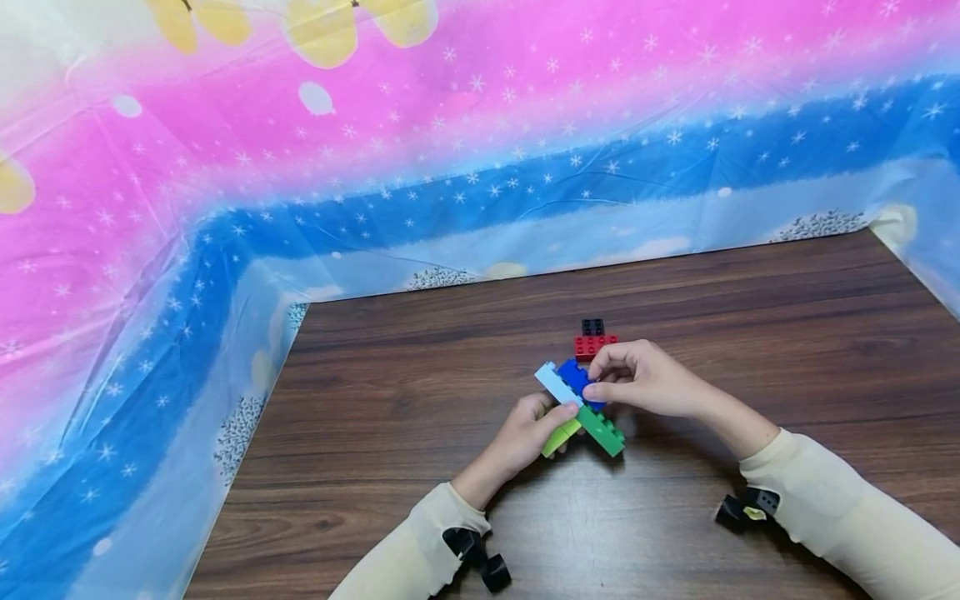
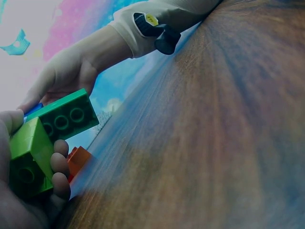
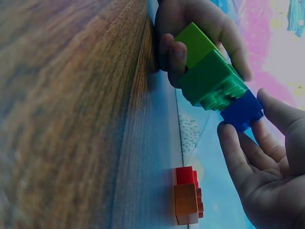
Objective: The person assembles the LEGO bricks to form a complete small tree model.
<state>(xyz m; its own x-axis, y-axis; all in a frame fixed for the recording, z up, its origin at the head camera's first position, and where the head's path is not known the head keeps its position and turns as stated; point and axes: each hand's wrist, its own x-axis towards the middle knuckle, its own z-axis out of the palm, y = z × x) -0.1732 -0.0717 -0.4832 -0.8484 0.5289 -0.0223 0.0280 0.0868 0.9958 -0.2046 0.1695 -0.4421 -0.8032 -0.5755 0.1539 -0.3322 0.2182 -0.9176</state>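
**The dark blue brick at the join**

I judged the step in hand to be the fitting of a brick onto a small built piece. The left hand was curled round the lime brick, its thumb laid over the top near where the pale blue brick and the green brick met; that grip looked closed and firm. The right hand had the dark blue brick pinched between thumb and fingertips, parted only about as far as the brick needed. The piece was up between the two hands, off the tabletop, with the dark blue brick on the right hand's side of it, alongside the pale blue one and close to the green one's studs. I could not tell whether it was fully pressed home.

The next move, as I read it, called for the left hand to be a solid backstop while the right squared the brick up and pushed evenly; a slanted push might have twisted the piece. Beyond the right hand's fingertips, the red brick and the black brick sat on the tabletop. An orange-looking brick showed by the red one only from the wrists.
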